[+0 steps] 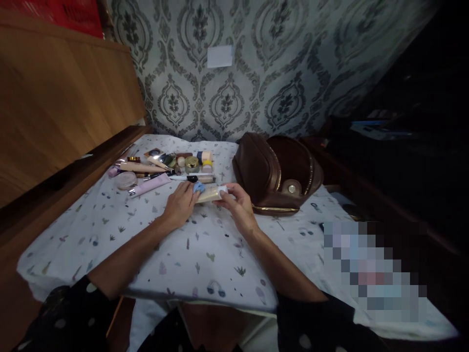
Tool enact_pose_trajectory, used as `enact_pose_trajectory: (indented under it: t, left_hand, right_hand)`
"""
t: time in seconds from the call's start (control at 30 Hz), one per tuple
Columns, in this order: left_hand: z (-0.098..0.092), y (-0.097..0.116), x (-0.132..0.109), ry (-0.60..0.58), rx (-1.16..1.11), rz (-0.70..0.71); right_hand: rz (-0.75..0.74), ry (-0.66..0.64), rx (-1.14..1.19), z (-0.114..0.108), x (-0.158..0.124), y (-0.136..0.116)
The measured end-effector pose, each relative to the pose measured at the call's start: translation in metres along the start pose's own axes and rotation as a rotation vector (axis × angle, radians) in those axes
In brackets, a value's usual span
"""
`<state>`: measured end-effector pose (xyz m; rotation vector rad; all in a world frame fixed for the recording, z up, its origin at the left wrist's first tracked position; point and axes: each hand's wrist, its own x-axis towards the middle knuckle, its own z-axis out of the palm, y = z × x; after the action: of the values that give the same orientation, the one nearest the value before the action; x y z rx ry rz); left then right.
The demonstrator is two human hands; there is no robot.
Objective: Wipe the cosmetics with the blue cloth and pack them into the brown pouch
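Note:
Over the patterned cloth, my two hands hold a pale cream-coloured tube [209, 194] that lies nearly level. My right hand [238, 201] grips its white end between thumb and fingers. At the other end, my left hand [179, 203] is closed around a small crumpled blue cloth [199, 187], pressed against the tube. Just beyond my left hand lie a lilac tube [151, 186], a round clear compact [126, 180] and a gold-lidded jar [191, 164]. A brown cosmetic bag [256, 166] stands unzipped to the right of my right hand.
Several brushes, tubes and small pots sit with a beige-pink tube [142, 167] at the back left. A wooden cabinet [69, 93] borders the left side, and a patterned wall [227, 102] rises behind. At the right, a blurred-out patch [370, 274] covers something on the cloth.

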<state>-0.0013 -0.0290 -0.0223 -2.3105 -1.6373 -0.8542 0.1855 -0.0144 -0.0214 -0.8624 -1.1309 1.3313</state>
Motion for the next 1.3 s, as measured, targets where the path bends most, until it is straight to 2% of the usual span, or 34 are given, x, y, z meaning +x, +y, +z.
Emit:
enact_pose_trajectory:
  t: [0.07, 0.17, 0.23, 0.33, 0.43, 0.53, 0.63, 0.8, 0.87, 0.93, 1.0, 1.1, 1.23, 1.3]
  left_hand:
    - [-0.003, 0.004, 0.0, 0.066, 0.045, 0.056]
    - [-0.006, 0.013, -0.001, 0.118, 0.11, 0.229]
    - [-0.007, 0.017, -0.001, 0.106, 0.161, 0.314]
    - [-0.008, 0.014, 0.001, 0.061, 0.228, 0.308]
    - [-0.008, 0.003, 0.003, 0.015, 0.203, 0.196]
    - [-0.006, -0.008, 0.004, 0.012, 0.022, 0.02]
    - [0.0, -0.014, 0.006, 0.038, -0.344, -0.183]
    - [0.009, -0.015, 0.011, 0.071, -1.099, -0.701]
    - [0.01, -0.014, 0.013, 0.042, -1.338, -0.832]
    - [0.01, -0.013, 0.015, 0.042, -1.463, -0.868]
    - [0.01, -0.013, 0.016, 0.094, -1.501, -0.844]
    - [0.009, -0.01, 0.015, 0.177, -1.46, -0.81]
    - [0.006, -0.003, 0.013, 0.207, -1.348, -0.788]
    - [0.004, 0.0, 0.014, 0.226, -1.32, -0.825]
  right_hand:
    - [-0.007, -0.007, 0.004, 0.002, -0.002, 0.0]
    - [-0.019, 0.005, 0.018, 0.005, -0.004, 0.0]
    - [-0.021, 0.016, 0.029, 0.006, -0.004, 0.0]
    - [-0.012, 0.03, 0.049, 0.005, -0.004, -0.002]
    - [0.018, 0.047, 0.101, 0.004, -0.003, -0.006]
    - [0.019, 0.065, 0.152, 0.002, -0.002, -0.009]
    - [-0.006, 0.058, 0.157, -0.002, 0.0, -0.008]
    - [-0.046, -0.034, 0.115, -0.003, 0.001, -0.005]
    - [-0.053, -0.067, 0.093, -0.003, 0.001, -0.005]
    - [-0.051, -0.079, 0.089, -0.002, 0.001, -0.005]
    - [-0.043, -0.063, 0.097, -0.001, 0.001, -0.003]
    - [-0.001, -0.009, 0.098, 0.0, 0.002, 0.001]
    - [0.108, 0.022, 0.052, 0.0, 0.003, 0.002]
    - [0.113, 0.002, 0.024, 0.0, 0.003, 0.002]
